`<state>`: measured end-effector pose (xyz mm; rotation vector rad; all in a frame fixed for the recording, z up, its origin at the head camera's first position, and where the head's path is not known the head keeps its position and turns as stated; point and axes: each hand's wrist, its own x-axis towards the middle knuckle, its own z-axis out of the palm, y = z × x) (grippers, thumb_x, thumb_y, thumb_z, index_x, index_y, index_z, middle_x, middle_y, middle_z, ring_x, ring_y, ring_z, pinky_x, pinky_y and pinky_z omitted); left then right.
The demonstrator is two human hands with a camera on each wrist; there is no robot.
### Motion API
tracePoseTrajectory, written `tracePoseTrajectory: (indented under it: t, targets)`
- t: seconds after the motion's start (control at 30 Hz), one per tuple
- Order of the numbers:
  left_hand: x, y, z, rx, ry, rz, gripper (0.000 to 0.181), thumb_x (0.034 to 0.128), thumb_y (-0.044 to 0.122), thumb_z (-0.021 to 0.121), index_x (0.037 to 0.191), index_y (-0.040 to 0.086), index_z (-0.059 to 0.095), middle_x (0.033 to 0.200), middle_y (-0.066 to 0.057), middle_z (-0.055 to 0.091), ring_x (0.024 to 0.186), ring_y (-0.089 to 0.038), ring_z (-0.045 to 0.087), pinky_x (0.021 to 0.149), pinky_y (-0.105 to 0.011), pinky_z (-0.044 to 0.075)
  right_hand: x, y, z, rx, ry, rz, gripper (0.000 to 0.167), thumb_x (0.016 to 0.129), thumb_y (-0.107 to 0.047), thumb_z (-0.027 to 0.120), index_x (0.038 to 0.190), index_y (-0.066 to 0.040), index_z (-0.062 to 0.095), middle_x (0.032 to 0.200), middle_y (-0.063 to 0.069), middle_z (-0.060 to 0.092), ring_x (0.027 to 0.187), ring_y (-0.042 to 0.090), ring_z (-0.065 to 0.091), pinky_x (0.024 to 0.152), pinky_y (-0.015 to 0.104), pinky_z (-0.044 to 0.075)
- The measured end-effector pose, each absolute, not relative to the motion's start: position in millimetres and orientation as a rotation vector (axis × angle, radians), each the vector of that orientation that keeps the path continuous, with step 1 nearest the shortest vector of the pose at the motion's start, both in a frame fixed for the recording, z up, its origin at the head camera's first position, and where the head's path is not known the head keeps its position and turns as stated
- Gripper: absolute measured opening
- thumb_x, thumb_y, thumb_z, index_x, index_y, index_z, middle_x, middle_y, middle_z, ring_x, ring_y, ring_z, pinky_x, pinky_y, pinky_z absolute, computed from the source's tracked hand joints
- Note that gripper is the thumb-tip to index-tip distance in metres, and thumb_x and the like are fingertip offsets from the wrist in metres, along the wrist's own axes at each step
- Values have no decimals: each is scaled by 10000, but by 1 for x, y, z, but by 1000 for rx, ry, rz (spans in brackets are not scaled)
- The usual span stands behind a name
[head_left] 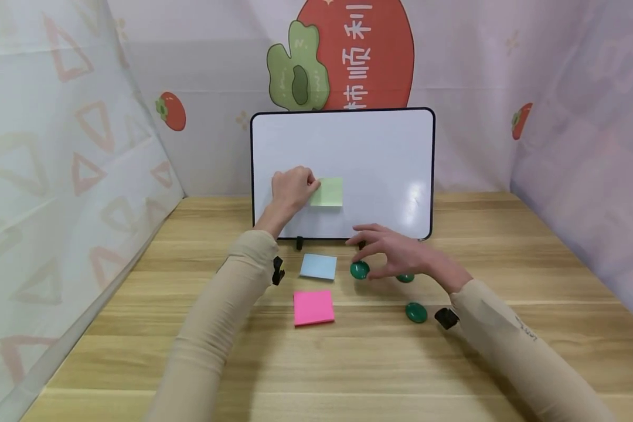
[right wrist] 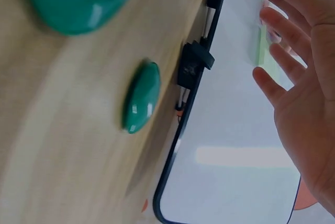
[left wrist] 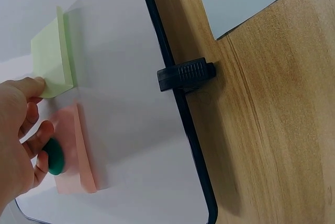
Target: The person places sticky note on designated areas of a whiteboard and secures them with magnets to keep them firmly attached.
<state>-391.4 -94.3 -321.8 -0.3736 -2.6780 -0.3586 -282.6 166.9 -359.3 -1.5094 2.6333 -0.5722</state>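
Note:
My left hand (head_left: pixel 292 189) holds a light green sticky note (head_left: pixel 329 192) by its left side against the whiteboard (head_left: pixel 385 158). The left wrist view shows a pink sticky note (left wrist: pixel 78 169) on the board with a green magnet (left wrist: pixel 55 157) on it; the curled lower fingers overlap that magnet, and whether they touch it I cannot tell. Both are hidden by the hand in the head view. Lower right, my right hand (head_left: pixel 398 252) pinches a green round magnet (head_left: pixel 360 270) between thumb and index finger, other fingers spread, in front of the board's lower edge.
Two more green magnets, one (head_left: pixel 416 313) nearer and one (head_left: pixel 405 278) partly under the right hand, lie on the wooden table (head_left: pixel 369 375). A blue sticky note (head_left: pixel 319 266) and a pink sticky pad (head_left: pixel 313 307) lie before the board. Black clips (left wrist: pixel 184 75) hold the board's lower edge.

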Motion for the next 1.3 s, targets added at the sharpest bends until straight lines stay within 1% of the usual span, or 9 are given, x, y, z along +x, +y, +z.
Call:
tracePoseTrajectory:
  t: [0.17,0.3,0.43,0.5,0.7,0.8,1.07,1.3]
  targets:
    - [-391,-95,-323,-364,-2673,-348,242,968,353,632,933,142,746,894,-1,745,725,-162,593,799,-393,427,-298,161,-349,-1546,2710,-608,364,799,-208,841,1147,-175,743,1431,65,543,1475,348,273,1137,604,306]
    - [-392,-95,-324,-368,-2670,-344,242,972,353,621,928,146,740,887,1,737,725,-161,584,770,-379,409,-311,158,-343,-1612,2781,-663,370,779,-172,854,1132,-158,745,1413,86,554,1469,359,279,1133,621,294]
    - [-393,-95,-324,-363,-2670,-352,249,970,362,623,925,147,740,884,4,735,717,-157,575,748,-365,381,-323,154,-339,-1597,2870,-667,372,784,-199,855,1138,-171,742,1423,73,545,1481,339,263,1144,616,281]
    - [-394,-96,-324,-360,-2667,-346,253,969,367,623,927,148,743,887,4,738,718,-159,581,751,-368,387,-329,152,-338,-1604,2918,-662,371,790,-218,852,1140,-169,740,1425,79,544,1481,338,266,1146,614,276]
    - [-394,-96,-323,-368,-2661,-326,258,966,368,623,932,147,751,895,-1,745,736,-167,612,802,-412,434,-349,141,-334,-1752,3071,-641,395,770,-212,866,1130,-114,736,1386,132,570,1438,373,336,1114,608,324]
    - [-394,-95,-322,-370,-2664,-327,254,965,365,623,937,149,754,900,-2,748,747,-167,625,824,-425,442,-356,134,-331,-1773,3140,-616,402,759,-194,873,1124,-96,738,1380,140,575,1428,369,355,1109,595,332]
    - [-393,-94,-322,-348,-2681,-305,257,963,389,628,938,162,746,910,6,750,800,-171,650,845,-438,449,-371,115,-326,-1623,3326,-492,418,802,-217,836,1172,-62,716,1380,140,574,1422,351,373,1116,552,336]
    - [-393,-94,-322,-341,-2683,-292,249,966,389,623,933,172,743,897,13,743,810,-178,659,839,-446,446,-383,109,-325,-1525,3410,-495,393,822,-217,818,1165,-55,713,1363,143,586,1409,350,394,1111,554,338]
